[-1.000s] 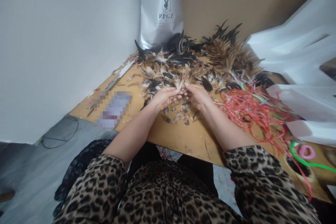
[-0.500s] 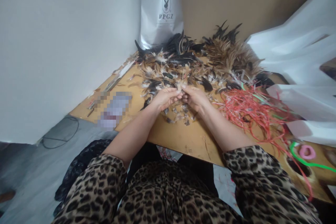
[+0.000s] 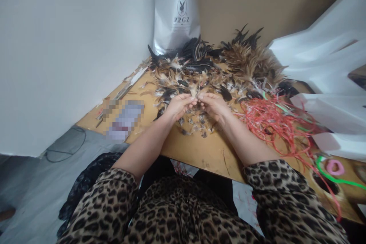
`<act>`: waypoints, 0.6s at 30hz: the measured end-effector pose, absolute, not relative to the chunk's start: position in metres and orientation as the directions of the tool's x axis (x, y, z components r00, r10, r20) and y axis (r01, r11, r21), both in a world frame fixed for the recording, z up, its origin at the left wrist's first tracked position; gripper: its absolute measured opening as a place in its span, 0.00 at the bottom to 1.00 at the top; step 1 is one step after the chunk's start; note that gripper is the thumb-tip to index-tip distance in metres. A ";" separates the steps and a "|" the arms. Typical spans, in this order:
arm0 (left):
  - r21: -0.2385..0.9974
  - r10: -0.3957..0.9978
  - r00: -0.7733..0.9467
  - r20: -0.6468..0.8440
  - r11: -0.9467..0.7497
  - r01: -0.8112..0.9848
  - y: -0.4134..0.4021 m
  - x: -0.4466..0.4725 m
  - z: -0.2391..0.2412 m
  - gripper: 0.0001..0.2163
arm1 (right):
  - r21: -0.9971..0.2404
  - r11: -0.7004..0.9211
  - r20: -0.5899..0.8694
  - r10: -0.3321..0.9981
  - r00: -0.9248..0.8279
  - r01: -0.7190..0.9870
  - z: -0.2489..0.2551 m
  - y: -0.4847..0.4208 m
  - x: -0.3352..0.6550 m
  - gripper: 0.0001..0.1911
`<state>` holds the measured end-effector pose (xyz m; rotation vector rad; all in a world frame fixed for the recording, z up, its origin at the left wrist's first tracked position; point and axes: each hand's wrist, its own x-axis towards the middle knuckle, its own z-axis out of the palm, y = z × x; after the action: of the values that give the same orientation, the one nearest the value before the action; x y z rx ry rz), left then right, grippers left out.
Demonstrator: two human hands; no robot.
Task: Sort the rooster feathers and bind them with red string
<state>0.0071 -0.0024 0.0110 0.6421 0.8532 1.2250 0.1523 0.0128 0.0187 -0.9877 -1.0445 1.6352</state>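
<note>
My left hand (image 3: pixel 182 106) pinches a small pale feather (image 3: pixel 194 90) by its lower end, over the near side of a feather heap. Right beside it, my right hand (image 3: pixel 211 105) is closed too, thumb against forefinger, at the base of the same feather; the fingertips of both hands almost meet. Brown, black and white loose feathers (image 3: pixel 168 78) spread over the wooden table (image 3: pixel 200 154) behind the hands. Small fluffy bits (image 3: pixel 197 126) lie under and in front of them.
A bundle of long brown feathers (image 3: pixel 251 59) stands back right. Tangled red strips (image 3: pixel 271 122) lie right, near a pink ring (image 3: pixel 335 167) and green strip (image 3: pixel 349 180). A silver bag (image 3: pixel 177 11) stands at the back. Left are a blurred flat object (image 3: pixel 126 120) and thin sticks (image 3: pixel 122 89).
The right hand has shifted slightly, its fingers now a little apart from the left fingertips. The feather tip between them leans a bit more to the left.
</note>
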 end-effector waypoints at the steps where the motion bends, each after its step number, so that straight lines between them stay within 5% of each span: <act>1: 0.823 0.972 0.118 -0.202 0.234 -0.518 -0.003 0.007 0.010 0.02 | -0.943 -0.197 -0.135 0.963 -0.235 -0.267 0.019 0.013 0.152 0.17; 18: 0.849 0.963 0.174 -0.208 0.266 -0.456 -0.003 0.006 0.003 0.06 | -0.961 -0.147 -0.120 0.984 -0.128 -0.232 0.012 0.010 0.146 0.15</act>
<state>0.0062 -0.0028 0.0030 0.7263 0.8697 1.1413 0.1460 0.0105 0.0117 -1.0651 -1.0391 1.4969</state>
